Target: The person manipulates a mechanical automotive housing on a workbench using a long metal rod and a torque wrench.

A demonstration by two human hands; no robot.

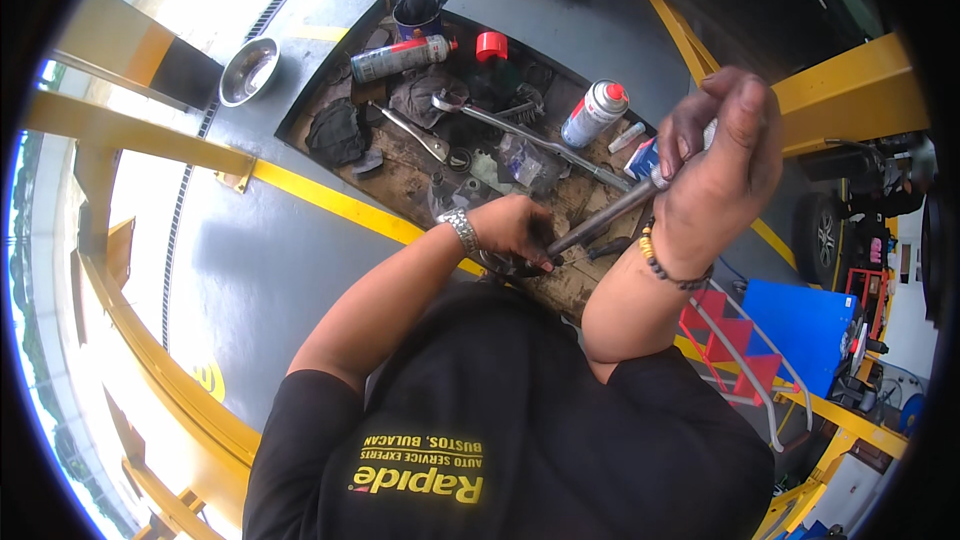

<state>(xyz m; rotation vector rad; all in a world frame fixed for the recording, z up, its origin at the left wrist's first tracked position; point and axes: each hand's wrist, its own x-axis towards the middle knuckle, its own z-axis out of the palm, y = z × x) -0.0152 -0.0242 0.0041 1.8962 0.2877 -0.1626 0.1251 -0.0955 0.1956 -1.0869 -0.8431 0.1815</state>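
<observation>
Right hand closed round the upper end of a metal bar, which slants down left over the near right part of the black-rimmed tray. Left hand curled at bar's lower end; grip partly hidden, can't tell. Long ratchet lies beyond; upright spray can far right of it, red cap farther left.

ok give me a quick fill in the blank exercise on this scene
1. The right hand grips a metal bar, and its wrist wears a bracelet of black and yellow ____.
2. The left hand has a silver link band around its ____.
3. One spray can stands upright; the other spray can lies on its ____.
4. The round plastic cap between the spray cans is coloured ____.

Missing words: beads; wrist; side; red
</observation>
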